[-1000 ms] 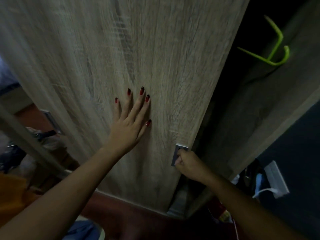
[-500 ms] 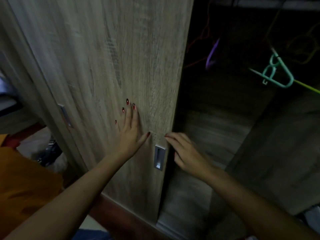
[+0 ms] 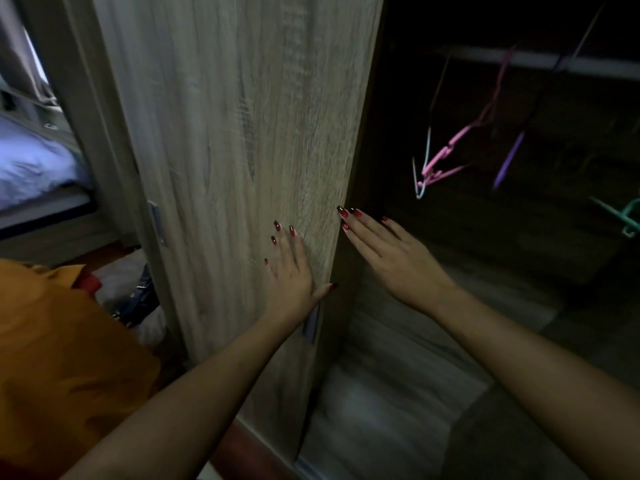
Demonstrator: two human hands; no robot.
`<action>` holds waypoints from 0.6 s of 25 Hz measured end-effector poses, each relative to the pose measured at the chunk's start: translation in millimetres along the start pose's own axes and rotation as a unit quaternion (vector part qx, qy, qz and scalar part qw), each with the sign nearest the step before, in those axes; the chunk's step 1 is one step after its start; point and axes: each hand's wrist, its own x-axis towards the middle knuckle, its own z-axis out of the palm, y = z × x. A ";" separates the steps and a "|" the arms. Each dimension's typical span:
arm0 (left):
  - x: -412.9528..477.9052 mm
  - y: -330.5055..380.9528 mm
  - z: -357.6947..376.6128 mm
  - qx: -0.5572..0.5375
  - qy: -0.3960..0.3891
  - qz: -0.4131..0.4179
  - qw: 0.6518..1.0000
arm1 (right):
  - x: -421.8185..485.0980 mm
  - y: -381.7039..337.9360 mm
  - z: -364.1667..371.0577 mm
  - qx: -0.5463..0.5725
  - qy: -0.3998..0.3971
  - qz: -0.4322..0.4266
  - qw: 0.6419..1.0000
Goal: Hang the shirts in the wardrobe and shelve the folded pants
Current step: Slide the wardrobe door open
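Since half a second ago the sliding door [image 3: 242, 168] has travelled further toward the left of the frame, and the dark opening of the wardrobe [image 3: 502, 237] on the right is wider, with more hangers in sight.

At the far left, a bed with pale bluish bedding [image 3: 31, 161] fills the upper left corner. Below it, an orange shirt [image 3: 62, 358] covers the lower left of the frame, with dark and pale garments [image 3: 138, 299] bunched just beside it against the door's foot; whether any are folded pants I cannot tell.

Centre frame, the left hand [image 3: 291, 271] lies flat and open on the door face, fingers spread, holding nothing, its thumb just above the metal recessed handle [image 3: 311, 323]. Right of the door's edge, the right hand [image 3: 391, 251] is open and empty too, its fingertips [image 3: 346, 214] touching that edge.

Upper right, a pale rail [image 3: 519, 58] carries a pink hanger [image 3: 450, 147] and a purple hanger [image 3: 509, 157]; a green hanger [image 3: 623, 216] shows at the right margin.
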 end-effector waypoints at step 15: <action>39.5 -52.3 -16.0 0.063 -0.006 -0.071 0.995 | 71.9 -27.2 1.0 -0.007 -0.032 -0.012 0.999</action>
